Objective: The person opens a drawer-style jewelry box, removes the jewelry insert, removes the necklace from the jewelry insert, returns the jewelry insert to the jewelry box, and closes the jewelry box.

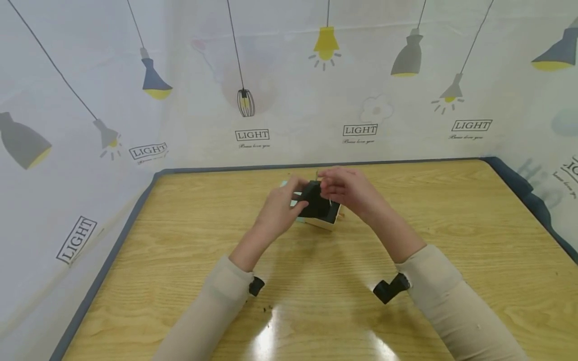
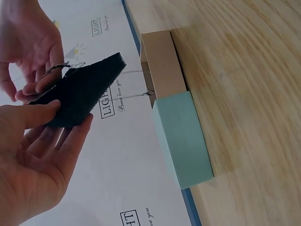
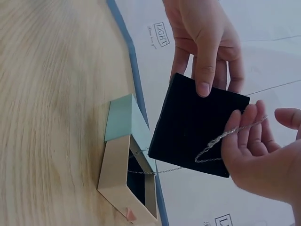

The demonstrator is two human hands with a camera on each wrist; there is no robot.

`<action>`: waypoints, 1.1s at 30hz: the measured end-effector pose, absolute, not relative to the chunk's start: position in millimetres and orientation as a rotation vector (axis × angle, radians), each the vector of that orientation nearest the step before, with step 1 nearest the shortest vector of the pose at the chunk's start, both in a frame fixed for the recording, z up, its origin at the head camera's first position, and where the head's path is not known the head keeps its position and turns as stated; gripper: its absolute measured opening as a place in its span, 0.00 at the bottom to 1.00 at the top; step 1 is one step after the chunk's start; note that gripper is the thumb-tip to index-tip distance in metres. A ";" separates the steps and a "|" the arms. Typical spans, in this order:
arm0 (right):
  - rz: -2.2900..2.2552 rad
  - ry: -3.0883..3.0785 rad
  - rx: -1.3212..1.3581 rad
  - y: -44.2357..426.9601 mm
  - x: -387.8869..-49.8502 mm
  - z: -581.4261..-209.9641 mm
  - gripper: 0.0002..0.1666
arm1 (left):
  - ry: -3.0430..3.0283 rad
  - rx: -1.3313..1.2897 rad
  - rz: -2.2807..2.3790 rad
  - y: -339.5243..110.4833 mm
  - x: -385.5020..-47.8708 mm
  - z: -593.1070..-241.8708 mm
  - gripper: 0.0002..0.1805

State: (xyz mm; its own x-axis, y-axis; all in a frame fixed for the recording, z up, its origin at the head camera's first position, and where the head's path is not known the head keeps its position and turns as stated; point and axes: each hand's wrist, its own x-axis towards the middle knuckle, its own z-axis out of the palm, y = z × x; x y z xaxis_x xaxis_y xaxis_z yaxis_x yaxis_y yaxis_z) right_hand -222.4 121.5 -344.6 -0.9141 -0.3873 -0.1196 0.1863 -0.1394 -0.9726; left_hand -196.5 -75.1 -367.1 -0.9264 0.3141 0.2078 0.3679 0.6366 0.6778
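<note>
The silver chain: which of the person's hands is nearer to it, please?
The right hand: the silver chain lies against its fingers. The left hand is farther from that part, pinching the black pad at another edge.

On my feed, boxed LIGHT labels [image 1: 252, 135] repeat across the white backdrop [image 1: 289, 65] — and under several I make out small script [image 1: 254, 146] ending "love you", its first word too blurred to read.
</note>
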 end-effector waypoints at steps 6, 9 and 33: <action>-2.215 1.465 -0.237 123.3 -224.6 -343.4 0.28 | -2.827 -0.598 -1.181 -80.9 -196.3 -365.2 0.20; -2.266 1.389 -0.238 124.3 -224.6 -343.5 0.31 | -2.829 -0.596 -1.184 -83.9 -196.7 -363.9 0.20; -2.481 1.160 -0.116 133.8 -220.7 -346.3 0.18 | -2.667 -0.513 -1.360 -106.6 -200.1 -347.8 0.20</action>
